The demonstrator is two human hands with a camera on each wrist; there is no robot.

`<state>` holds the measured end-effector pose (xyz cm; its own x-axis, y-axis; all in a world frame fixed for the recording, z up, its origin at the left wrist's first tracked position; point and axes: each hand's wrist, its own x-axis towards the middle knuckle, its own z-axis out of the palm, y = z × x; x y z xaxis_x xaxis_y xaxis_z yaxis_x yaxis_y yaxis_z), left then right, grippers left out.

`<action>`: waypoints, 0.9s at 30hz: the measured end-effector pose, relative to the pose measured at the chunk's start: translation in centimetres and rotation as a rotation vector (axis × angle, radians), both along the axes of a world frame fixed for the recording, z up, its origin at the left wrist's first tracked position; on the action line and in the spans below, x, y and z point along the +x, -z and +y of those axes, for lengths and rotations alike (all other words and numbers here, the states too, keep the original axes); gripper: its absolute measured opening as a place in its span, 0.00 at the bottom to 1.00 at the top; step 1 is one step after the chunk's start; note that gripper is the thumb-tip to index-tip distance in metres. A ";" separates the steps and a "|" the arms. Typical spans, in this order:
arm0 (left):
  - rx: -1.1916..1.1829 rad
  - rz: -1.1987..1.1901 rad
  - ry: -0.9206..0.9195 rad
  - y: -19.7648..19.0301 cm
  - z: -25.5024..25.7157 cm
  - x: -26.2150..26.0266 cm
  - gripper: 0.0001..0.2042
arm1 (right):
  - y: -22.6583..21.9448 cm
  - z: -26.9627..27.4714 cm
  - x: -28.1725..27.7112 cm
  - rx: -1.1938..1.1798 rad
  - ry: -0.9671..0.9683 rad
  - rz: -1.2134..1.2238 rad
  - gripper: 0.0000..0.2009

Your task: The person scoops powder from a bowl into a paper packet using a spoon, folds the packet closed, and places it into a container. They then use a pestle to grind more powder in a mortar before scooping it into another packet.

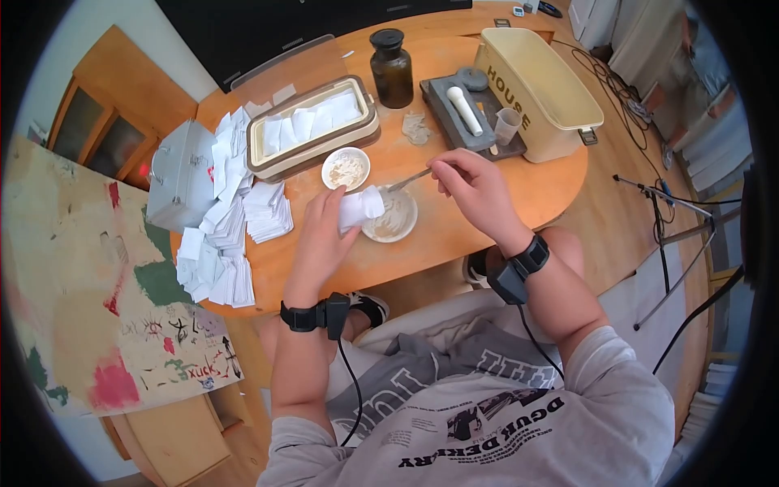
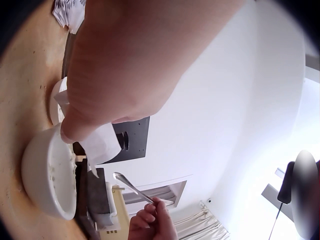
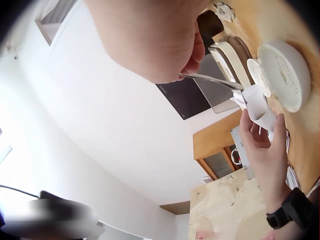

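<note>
My left hand (image 1: pixel 319 235) holds a small white paper packet (image 1: pixel 361 208) between thumb and fingers; in the right wrist view the packet (image 3: pixel 258 107) has an open mouth. My right hand (image 1: pixel 473 195) pinches the handle of a metal spoon (image 1: pixel 410 180), whose tip is close to the packet's opening. Just below them is a white bowl (image 1: pixel 390 231) with pale residue inside. A smaller white bowl (image 1: pixel 346 165) holding pale powder stands behind, near the left fingertips.
Stacks of folded white papers (image 1: pixel 235 219) and a metal case (image 1: pixel 180 174) lie left. Behind are a lidded box of packets (image 1: pixel 313 154), a dark jar (image 1: pixel 392 73), a grey tray (image 1: pixel 445 104) with a white pestle-like tool (image 1: pixel 464 111), and a cream bin (image 1: pixel 560 134).
</note>
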<state>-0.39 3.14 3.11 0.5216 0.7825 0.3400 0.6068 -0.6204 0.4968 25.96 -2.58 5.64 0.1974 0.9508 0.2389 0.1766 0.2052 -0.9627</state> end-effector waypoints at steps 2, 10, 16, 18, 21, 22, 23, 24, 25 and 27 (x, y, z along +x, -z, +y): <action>-0.010 0.037 0.022 -0.3 0.0 0.1 0.28 | -0.4 0.0 0.4 0.021 0.017 -0.040 0.08; 0.042 0.221 0.138 -2.9 0.5 0.9 0.26 | -0.2 0.0 0.9 0.228 -0.023 -0.359 0.07; 0.003 0.436 0.259 -5.6 1.3 1.9 0.23 | -0.1 -0.2 0.9 0.258 -0.065 -0.409 0.07; -0.012 0.501 0.304 -6.2 1.5 2.3 0.21 | -0.1 -0.3 1.0 0.261 -0.068 -0.403 0.07; 0.009 0.551 0.359 -7.2 1.4 3.4 0.20 | -0.1 -0.3 1.1 0.263 -0.075 -0.399 0.07; 0.011 0.553 0.358 -7.3 1.6 3.5 0.20 | -0.1 -0.3 1.1 0.264 -0.076 -0.400 0.07; 0.018 0.585 0.370 -7.3 1.7 3.7 0.20 | -0.1 -0.3 1.1 0.266 -0.076 -0.399 0.07; 0.026 0.617 0.381 -7.4 1.8 3.8 0.21 | 0.1 -0.3 1.2 0.284 -0.075 -0.406 0.06; 0.028 0.618 0.380 -7.6 1.9 4.0 0.21 | 0.1 -0.2 1.2 0.301 -0.074 -0.413 0.06; 0.019 0.671 0.382 -8.0 2.0 4.3 0.22 | -0.2 -0.4 1.2 0.286 -0.079 -0.413 0.06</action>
<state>3.88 5.12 11.13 0.8536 0.5038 -0.1327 0.5163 -0.8522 0.0852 27.19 -2.96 5.83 -0.0383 0.8438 0.5353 0.5043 0.4787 -0.7187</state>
